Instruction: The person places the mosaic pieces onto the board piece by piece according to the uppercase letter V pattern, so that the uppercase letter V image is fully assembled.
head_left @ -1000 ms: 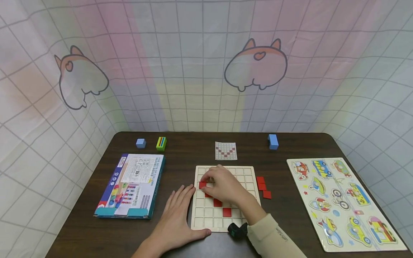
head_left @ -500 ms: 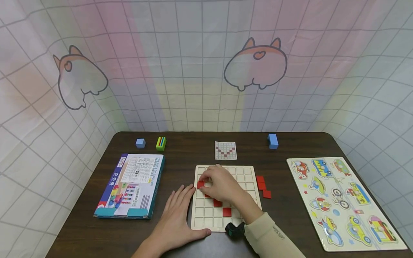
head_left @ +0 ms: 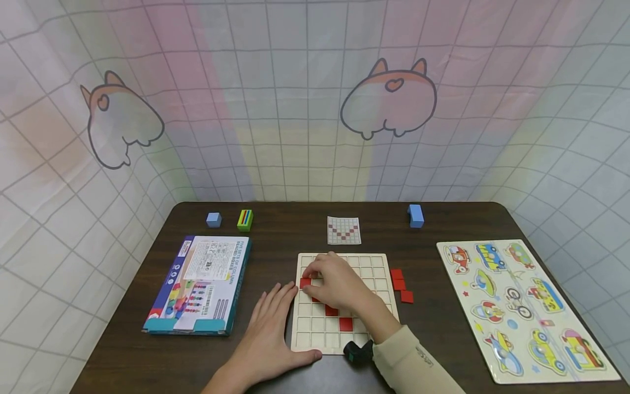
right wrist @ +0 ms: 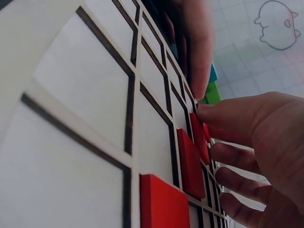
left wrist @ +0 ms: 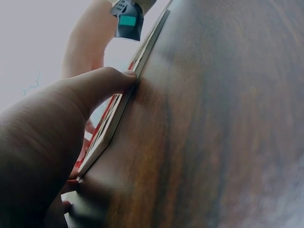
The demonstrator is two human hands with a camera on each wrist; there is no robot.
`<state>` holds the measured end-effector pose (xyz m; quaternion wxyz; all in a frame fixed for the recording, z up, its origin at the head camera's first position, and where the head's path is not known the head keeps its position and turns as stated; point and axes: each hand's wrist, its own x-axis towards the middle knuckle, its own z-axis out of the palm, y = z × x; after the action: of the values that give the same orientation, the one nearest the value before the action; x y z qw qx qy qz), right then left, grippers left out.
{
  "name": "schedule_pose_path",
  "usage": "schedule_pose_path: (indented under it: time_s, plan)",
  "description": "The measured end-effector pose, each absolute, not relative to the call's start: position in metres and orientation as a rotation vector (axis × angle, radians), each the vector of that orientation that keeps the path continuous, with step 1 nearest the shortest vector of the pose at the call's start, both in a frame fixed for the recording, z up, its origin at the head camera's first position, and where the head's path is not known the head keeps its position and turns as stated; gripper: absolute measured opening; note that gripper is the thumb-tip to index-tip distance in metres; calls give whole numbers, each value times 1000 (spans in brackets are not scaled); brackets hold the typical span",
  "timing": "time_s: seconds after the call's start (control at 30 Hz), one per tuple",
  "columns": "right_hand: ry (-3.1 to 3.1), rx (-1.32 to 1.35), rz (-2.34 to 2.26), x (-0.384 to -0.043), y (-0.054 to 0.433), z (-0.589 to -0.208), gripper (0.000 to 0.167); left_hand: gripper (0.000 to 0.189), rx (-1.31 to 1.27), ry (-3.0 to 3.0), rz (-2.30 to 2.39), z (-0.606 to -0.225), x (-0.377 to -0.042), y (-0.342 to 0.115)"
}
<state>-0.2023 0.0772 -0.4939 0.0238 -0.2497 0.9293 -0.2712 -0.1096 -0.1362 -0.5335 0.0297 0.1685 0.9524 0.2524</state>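
Observation:
My right hand [head_left: 337, 282] reaches over the wooden grid board [head_left: 364, 350] and pinches a red square tile [head_left: 305, 282] between thumb and index finger at the board's left edge. In the right wrist view the thumb [right wrist: 223, 111] touches the tile, while the other fingers hang beside it. From that tile a diagonal of red tiles runs down to the right, ending with one red tile [head_left: 346, 324] in the lower part. My left hand [head_left: 273, 334] lies spread along the left side. Its thumb [left wrist: 111, 80] presses the board's near edge, and its fingertips touch the left edge.
Several spare red tiles [head_left: 398, 279] lie right of the board. Behind it is a small pattern card [head_left: 344, 230]. A boxed set [head_left: 199, 284] lies left, a vehicle puzzle board [head_left: 526, 312] right. Small blocks, including a blue block [head_left: 416, 216], stand along the back.
My right hand has shifted slightly left with the red tile, bringing it to the leftmost column, then stays almost still. The left hand has not moved.

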Motion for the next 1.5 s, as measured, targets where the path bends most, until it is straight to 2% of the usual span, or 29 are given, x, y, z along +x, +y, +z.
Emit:
schedule_pose_path:
  time_s: [0.63,1.5]
  plan:
    - [2854,-758,-945,-182,104,-482,27,136,513,2945,766,-535,-110,-135]
    - [3002,-632,-971,-155,191,-480,31,137,460,2947,736,-536,-109,-134]
